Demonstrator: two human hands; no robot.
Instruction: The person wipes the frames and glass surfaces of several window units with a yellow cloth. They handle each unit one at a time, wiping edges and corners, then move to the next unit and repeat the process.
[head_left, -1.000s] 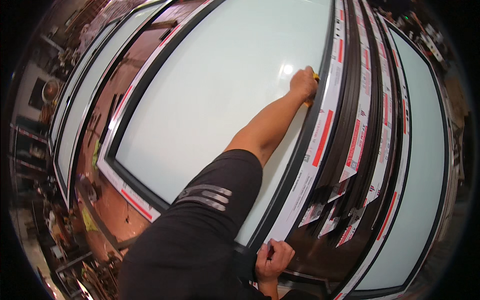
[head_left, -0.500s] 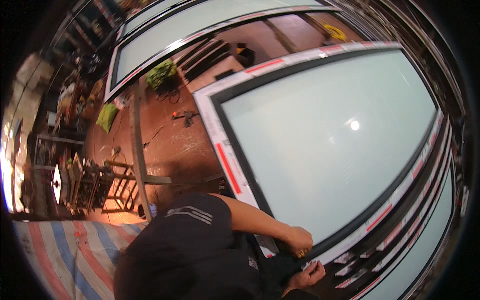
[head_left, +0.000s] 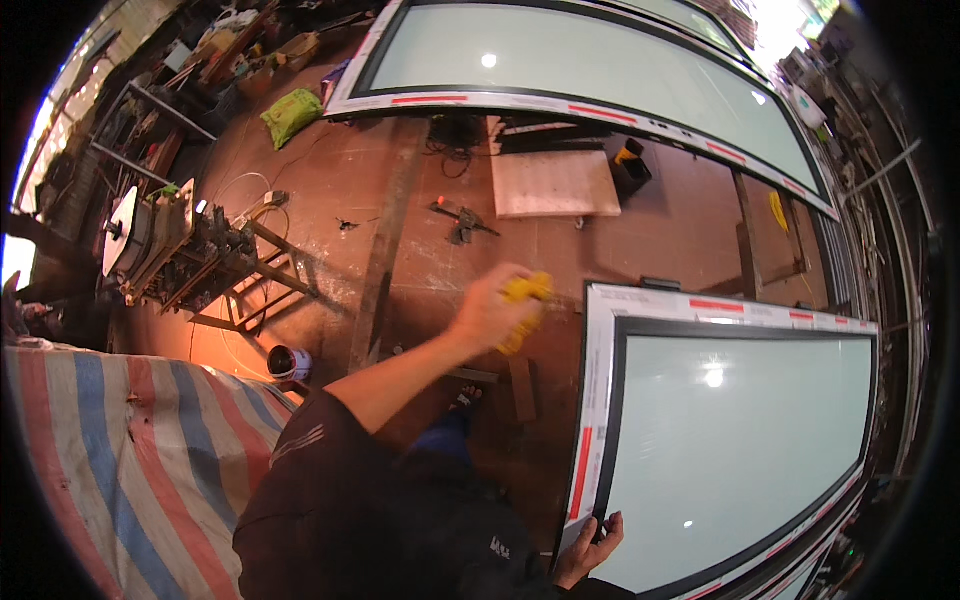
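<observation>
Of the two hands, set well apart, the left hand (head_left: pixel 484 315) is closed around a yellow object (head_left: pixel 528 290), blurred enough that its kind is hard to tell, just to the 3 o'clock side of the middle of the view and above the reddish-brown floor (head_left: pixel 330 190). The right hand (head_left: pixel 588 550), at 5 o'clock, has its fingers parted at the edge of the nearer glass panel (head_left: pixel 740 440); whether it grips anything there cannot be told.

That panel fills the 4 o'clock side, its pale pane bordered in black, with white film and red bars along the frame. The right hand sits at the panel's own 8 o'clock edge, while the yellow object is clear of the frame. A second glass panel (head_left: pixel 600 85), framed likewise, lies across the 1 o'clock side.

Between the two panels and the left hand, a dark tool (head_left: pixel 464 222) lies on the floor at 12 o'clock, with a pale board (head_left: pixel 556 185) at 1 o'clock. A green bag (head_left: pixel 292 118) rests between 10 and 11 o'clock, a cluttered wooden stand (head_left: pixel 285 272) is near 9 o'clock, and a striped sheet (head_left: pixel 130 450) in red, blue and off-white spreads at 8 o'clock
</observation>
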